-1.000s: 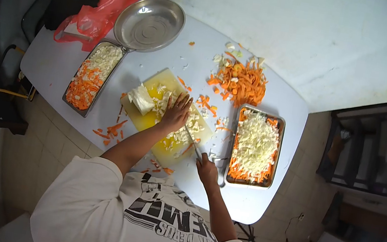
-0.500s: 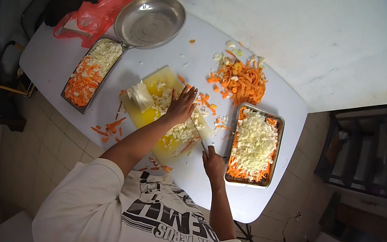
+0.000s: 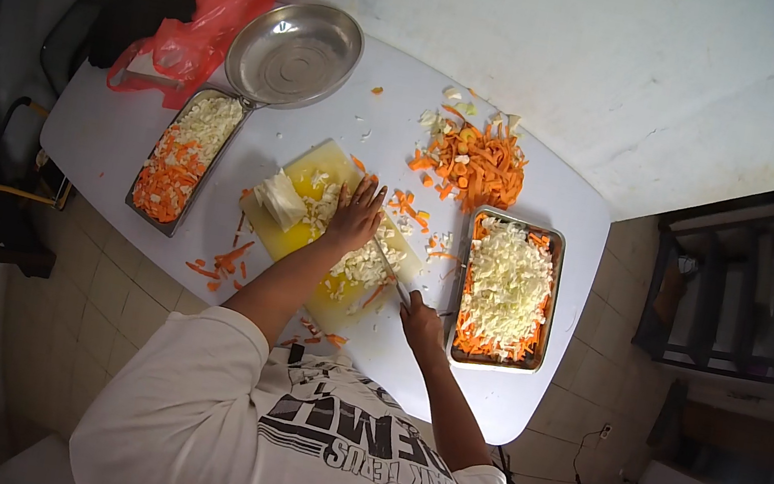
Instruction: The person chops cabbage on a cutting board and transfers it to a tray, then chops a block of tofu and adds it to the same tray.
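My right hand [image 3: 421,329] is wrapped round the handle of a kitchen knife [image 3: 388,260], whose blade points up and left over the cutting board. My left hand [image 3: 355,217] lies with its fingers stretched out and apart, palm down by the front of the blade, over the chopped cabbage. Under both is a yellow and white cutting board [image 3: 293,239], set at a slant. Loose chopped cabbage [image 3: 367,269] covers much of it. A larger uncut piece of cabbage [image 3: 280,200] sits at the board's left side.
Right of the board stands a metal tray [image 3: 550,313] of cut cabbage and carrot; a narrower filled tray [image 3: 172,226] is at left. A round steel pan [image 3: 295,55], a red plastic bag [image 3: 199,35] and a heap of carrot peelings [image 3: 480,166] lie along the back.
The knife blade has shifted slightly left across the board, with my right hand moving a little left and down. My left hand has moved slightly left. The whole view has tilted a little.
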Tool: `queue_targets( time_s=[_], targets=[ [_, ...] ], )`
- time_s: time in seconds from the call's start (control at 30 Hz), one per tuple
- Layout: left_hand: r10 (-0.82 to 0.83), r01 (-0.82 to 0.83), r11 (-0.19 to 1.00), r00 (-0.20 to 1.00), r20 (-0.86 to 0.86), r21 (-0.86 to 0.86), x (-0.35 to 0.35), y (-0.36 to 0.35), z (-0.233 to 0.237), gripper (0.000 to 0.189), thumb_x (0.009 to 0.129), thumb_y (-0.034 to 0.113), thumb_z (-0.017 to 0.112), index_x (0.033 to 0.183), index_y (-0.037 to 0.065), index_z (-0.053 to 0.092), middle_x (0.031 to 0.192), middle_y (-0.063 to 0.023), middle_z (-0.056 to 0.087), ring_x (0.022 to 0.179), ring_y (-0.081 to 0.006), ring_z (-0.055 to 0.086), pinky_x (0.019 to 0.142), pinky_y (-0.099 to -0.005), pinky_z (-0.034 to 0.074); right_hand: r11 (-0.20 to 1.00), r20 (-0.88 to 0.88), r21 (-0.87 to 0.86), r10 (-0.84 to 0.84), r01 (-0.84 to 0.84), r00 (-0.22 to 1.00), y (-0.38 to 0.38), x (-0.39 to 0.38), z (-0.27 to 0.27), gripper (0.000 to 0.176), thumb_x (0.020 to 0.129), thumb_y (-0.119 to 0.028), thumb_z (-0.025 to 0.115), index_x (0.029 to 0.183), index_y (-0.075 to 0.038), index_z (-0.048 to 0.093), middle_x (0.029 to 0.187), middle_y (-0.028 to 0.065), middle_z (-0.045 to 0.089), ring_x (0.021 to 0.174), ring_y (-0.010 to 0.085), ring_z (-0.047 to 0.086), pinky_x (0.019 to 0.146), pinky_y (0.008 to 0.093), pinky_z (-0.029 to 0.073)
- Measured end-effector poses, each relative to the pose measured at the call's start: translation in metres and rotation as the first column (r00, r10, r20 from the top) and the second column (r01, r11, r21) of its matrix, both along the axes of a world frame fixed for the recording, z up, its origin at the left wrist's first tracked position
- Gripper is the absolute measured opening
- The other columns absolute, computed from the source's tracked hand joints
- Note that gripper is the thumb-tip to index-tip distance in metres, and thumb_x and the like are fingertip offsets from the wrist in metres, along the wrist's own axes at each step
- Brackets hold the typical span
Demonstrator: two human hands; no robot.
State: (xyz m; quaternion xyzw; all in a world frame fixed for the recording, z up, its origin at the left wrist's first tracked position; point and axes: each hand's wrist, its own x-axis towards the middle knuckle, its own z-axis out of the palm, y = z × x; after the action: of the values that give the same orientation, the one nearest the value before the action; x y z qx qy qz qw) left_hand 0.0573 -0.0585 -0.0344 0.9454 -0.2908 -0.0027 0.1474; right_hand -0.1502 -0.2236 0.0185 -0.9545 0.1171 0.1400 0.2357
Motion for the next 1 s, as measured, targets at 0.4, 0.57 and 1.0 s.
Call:
queue_targets(
  time_s=[0.4,0.57,1.0],
  targets=[
    [-0.033,0.036,0.999,0.997,0.07,-0.03,-0.005,0.011,-0.005,0.058,0.1,0.035,0.037,0.147,0.004,0.027,0.156,-0.0096,0.024,0.147,-0.0254,0.011,0.111,-0.0653,0.007,0.999,0.089,-0.054,0.002,0.003,0.996,0.011,-0.009,0.008,0.027,0.091,-0.031,0.058,0.103,-0.01,0.048,0.07,0.0221,0.064,0.068,0.0429,0.064,0.059,0.0537,0.051],
    [-0.005,0.004,1.0,0.998,-0.065,-0.018,-0.006,0.013,-0.005,0.055,0.099,0.032,0.038,0.146,0.005,0.03,0.155,-0.012,0.025,0.147,-0.0281,0.013,0.112,-0.0647,0.009,0.998,0.031,0.031,-0.051,0.05,0.998,0.018,-0.012,0.006,0.027,0.091,-0.029,0.059,0.104,-0.009,0.048,0.075,0.0237,0.065,0.073,0.0444,0.064,0.064,0.0548,0.051],
    [0.023,-0.023,1.0,0.999,-0.031,0.018,-0.009,0.012,-0.004,0.056,0.099,0.034,0.038,0.146,0.005,0.031,0.155,-0.0116,0.027,0.146,-0.0288,0.014,0.111,-0.0662,0.005,0.999,0.009,-0.006,-0.043,0.043,0.999,0.018,-0.014,0.02,0.027,0.091,-0.03,0.059,0.103,-0.008,0.048,0.077,0.0219,0.066,0.076,0.0419,0.065,0.065,0.0535,0.051]
  ],
)
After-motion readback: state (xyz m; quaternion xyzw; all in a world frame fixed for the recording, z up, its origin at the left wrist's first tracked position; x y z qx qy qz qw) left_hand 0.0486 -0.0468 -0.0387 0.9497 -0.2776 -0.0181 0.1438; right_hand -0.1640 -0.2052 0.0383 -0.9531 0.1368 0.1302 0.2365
